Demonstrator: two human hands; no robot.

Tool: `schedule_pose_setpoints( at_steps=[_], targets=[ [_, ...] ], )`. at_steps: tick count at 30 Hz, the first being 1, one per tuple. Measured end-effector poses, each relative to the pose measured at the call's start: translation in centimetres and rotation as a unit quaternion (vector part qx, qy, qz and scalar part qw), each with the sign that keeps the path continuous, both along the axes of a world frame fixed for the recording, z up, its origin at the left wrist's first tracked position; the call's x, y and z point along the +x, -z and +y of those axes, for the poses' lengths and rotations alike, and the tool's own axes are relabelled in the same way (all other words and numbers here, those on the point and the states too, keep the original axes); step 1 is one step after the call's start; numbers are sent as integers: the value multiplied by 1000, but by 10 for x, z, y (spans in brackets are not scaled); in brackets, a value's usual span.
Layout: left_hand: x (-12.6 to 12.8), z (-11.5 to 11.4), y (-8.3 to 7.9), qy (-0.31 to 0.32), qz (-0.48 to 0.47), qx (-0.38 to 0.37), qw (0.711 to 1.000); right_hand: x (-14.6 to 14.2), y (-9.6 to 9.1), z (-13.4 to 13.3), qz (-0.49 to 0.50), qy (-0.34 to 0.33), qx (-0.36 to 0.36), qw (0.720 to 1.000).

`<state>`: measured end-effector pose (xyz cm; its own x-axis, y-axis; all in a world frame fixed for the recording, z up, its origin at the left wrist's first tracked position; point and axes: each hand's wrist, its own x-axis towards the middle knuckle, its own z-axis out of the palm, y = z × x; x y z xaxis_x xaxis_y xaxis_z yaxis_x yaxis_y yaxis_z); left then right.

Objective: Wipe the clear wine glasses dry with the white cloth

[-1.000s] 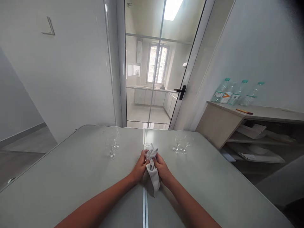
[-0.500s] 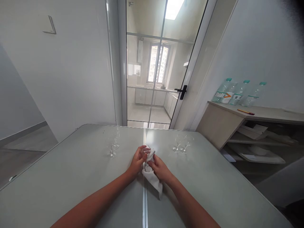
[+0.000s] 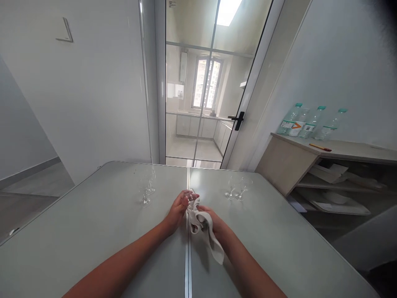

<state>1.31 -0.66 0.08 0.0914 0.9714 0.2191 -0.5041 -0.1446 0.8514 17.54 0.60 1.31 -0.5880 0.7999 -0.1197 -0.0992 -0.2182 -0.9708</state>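
Observation:
Over the table's centre seam, my left hand (image 3: 178, 210) is closed around a clear wine glass (image 3: 190, 196), whose bowl shows between the fingers. A white cloth (image 3: 206, 225) touches the glass on its near right side, and its loose end hangs toward me. My right hand (image 3: 214, 218) grips this cloth, with its fingers partly hidden behind the folds. The stem and foot of the held glass are covered by the cloth and hands.
Two stemmed glasses (image 3: 145, 201) stand left on the grey-green table (image 3: 102, 231), and two more glasses (image 3: 239, 196) stand right. Beyond the table is a glazed door (image 3: 198, 136). At right, a shelf unit (image 3: 291, 161) carries several plastic bottles (image 3: 310, 124) and a yellow pencil-like stick (image 3: 320, 147).
The cloth has loosened from its bunched wrap and now hangs in open folds farther right. My right hand has shifted slightly right, and more of the glass bowl shows.

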Motion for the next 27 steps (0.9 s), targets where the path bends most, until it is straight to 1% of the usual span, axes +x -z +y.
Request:
schedule_pose_setpoints(
  at_steps=[1, 2, 3, 4, 5, 6, 7, 8, 9, 10, 11, 12, 13, 14, 15, 16, 17, 18, 19, 20, 21, 22, 23, 24, 25, 26, 27],
  targets=[
    [0, 1, 1, -27, 23, 10, 999, 0, 0, 0, -34, 18, 52, 998],
    [-1, 3, 3, -54, 51, 17, 997, -1, 1, -1, -86, 51, 119, 988],
    [-1, 5, 5, -77, 78, 20, 994, -1, 2, -1, -149, 90, 190, 966],
    [-2, 7, 6, -94, 99, 17, 990, -2, 4, -1, -215, 125, 250, 936],
    [-2, 8, 8, -101, 113, 12, 988, -2, 5, -2, -266, 152, 294, 906],
    [-3, 9, 8, -104, 116, 7, 988, -2, 6, -1, -292, 166, 318, 887],
    [-3, 10, 9, -102, 110, 3, 989, -2, 7, -1, -288, 163, 323, 887],
    [-4, 10, 8, -96, 97, 0, 991, -2, 7, 0, -257, 146, 309, 904],
    [-4, 10, 7, -85, 80, -1, 993, -1, 7, 0, -208, 120, 274, 931],
    [-4, 9, 5, -69, 61, 0, 996, 0, 6, 1, -152, 90, 221, 959],
    [-3, 7, 4, -48, 43, 3, 998, 1, 5, 2, -101, 58, 154, 981],
    [-3, 6, 2, -27, 29, 8, 999, 3, 4, 3, -63, 30, 88, 994],
    [-2, 4, 0, -8, 18, 14, 1000, 5, 3, 3, -38, 6, 33, 999],
    [-2, 3, 0, 4, 11, 21, 1000, 6, 2, 4, -26, -9, -3, 1000],
    [-1, 3, -1, 4, 8, 28, 1000, 7, 1, 4, -23, -13, -13, 1000],
    [-1, 2, 0, -7, 11, 34, 999, 8, 1, 4, -31, -7, 6, 999],
    [-1, 2, 1, -25, 21, 38, 999, 8, 0, 3, -53, 10, 51, 997],
    [-1, 3, 2, -46, 37, 39, 997, 8, 0, 3, -90, 39, 115, 989],
    [-1, 4, 3, -67, 57, 37, 995, 7, 1, 2, -140, 78, 183, 970],
    [-2, 5, 5, -85, 76, 33, 993, 6, 1, 1, -197, 117, 245, 942],
    [-2, 6, 6, -98, 90, 28, 991, 5, 2, 1, -250, 149, 289, 912],
    [-3, 8, 7, -102, 96, 23, 990, 4, 3, 0, -285, 169, 314, 890],
    [-4, 9, 7, -99, 95, 19, 990, 2, 3, 0, -296, 176, 321, 883],
    [-5, 10, 7, -89, 88, 18, 992, 1, 4, 0, -279, 166, 312, 893],
    [-6, 10, 7, -71, 77, 19, 994, 1, 4, 0, -238, 146, 285, 917],
    [-8, 11, 6, -47, 66, 23, 996, 0, 3, -1, -179, 121, 238, 947],
    [-9, 11, 5, -22, 54, 27, 998, 0, 3, -1, -114, 94, 171, 974]
  ],
)
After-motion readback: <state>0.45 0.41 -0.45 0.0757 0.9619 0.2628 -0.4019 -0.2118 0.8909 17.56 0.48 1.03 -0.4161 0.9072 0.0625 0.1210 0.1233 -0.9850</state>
